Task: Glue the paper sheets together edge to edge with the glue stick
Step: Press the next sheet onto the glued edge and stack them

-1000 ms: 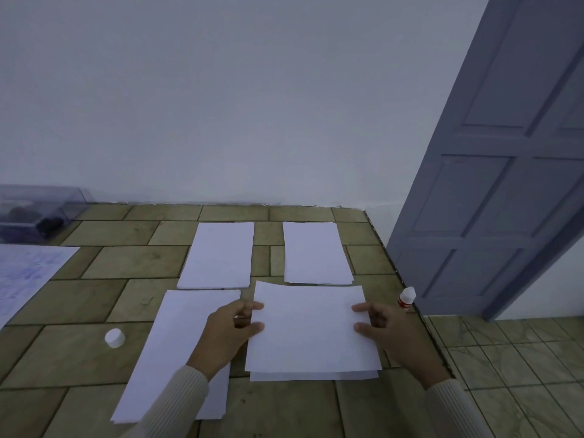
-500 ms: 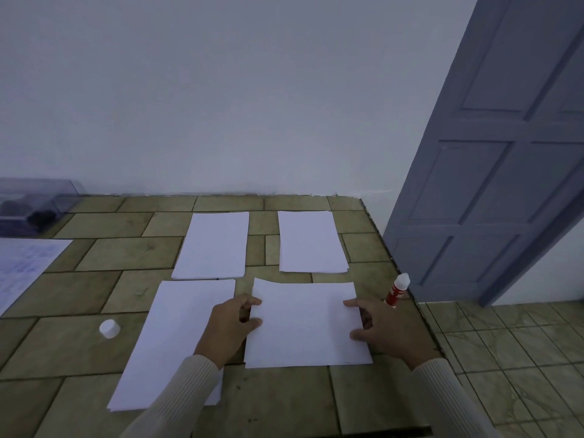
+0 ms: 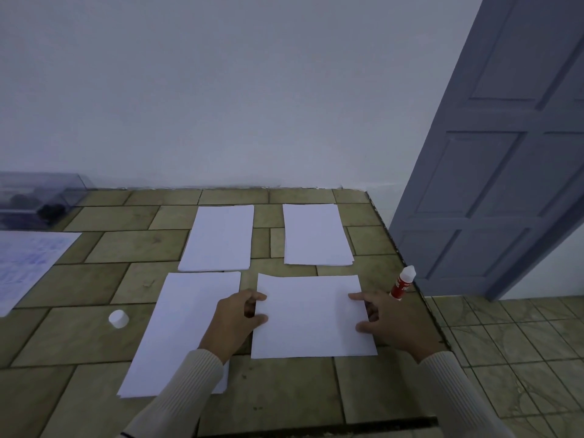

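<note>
Both hands are on the wide sheet (image 3: 311, 317), which lies crosswise on the tiled table (image 3: 94, 279) in the lower middle of the frame. The left hand (image 3: 235, 317) grips its left edge, forefinger and thumb curled over onto the top of the paper. The right hand (image 3: 388, 317) does the same at the right edge, forefinger near the upper corner and thumb lower down, both lying on the paper. The sheet looks flat on the tiles, though its top left corner shows a slight kink.

Just left of it, partly under the left sleeve (image 3: 177, 396), lies a tall sheet (image 3: 186, 327) set lengthwise; the two papers are apart, with a strip of tile between them. Above them sit two more sheets side by side, the upper left sheet (image 3: 219, 237) and the upper right sheet (image 3: 316, 233), also apart from each other.

The glue stick (image 3: 402, 283), red with a white top, stands tilted at the table's right edge, just above the right hand. Its lower end meets the back of that hand and I cannot tell whether the fingers hold it. Its white cap (image 3: 118, 318) rests alone on the tiles at lower left.

At far left lie a printed sheet (image 3: 25, 263) and, behind it, a clear box (image 3: 38, 197). A grey-blue door (image 3: 505, 153) fills the right side
</note>
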